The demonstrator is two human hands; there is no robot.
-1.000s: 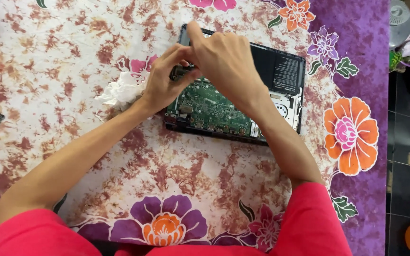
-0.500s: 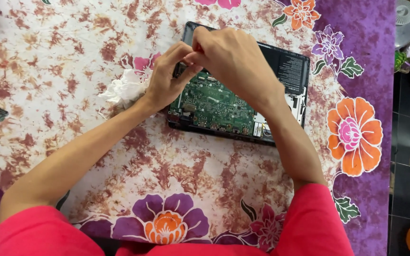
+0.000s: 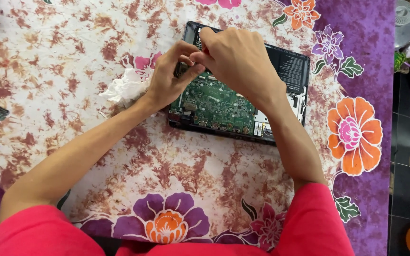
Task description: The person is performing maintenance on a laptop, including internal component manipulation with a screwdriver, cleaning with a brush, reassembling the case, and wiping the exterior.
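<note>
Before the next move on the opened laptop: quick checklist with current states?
1. Laptop lies flat on the flowered cloth: ok.
2. Green circuit board exposed and in view: ok.
3. Left hand steadies the laptop's left edge: ok.
4. Right hand pinches something small and red over the board; what it is: cannot tell.
5. Contact point under the fingertips is visible: not ok, both hands hide it.
6. White crumpled tissue sits beside the laptop, off the board: ok.
</note>
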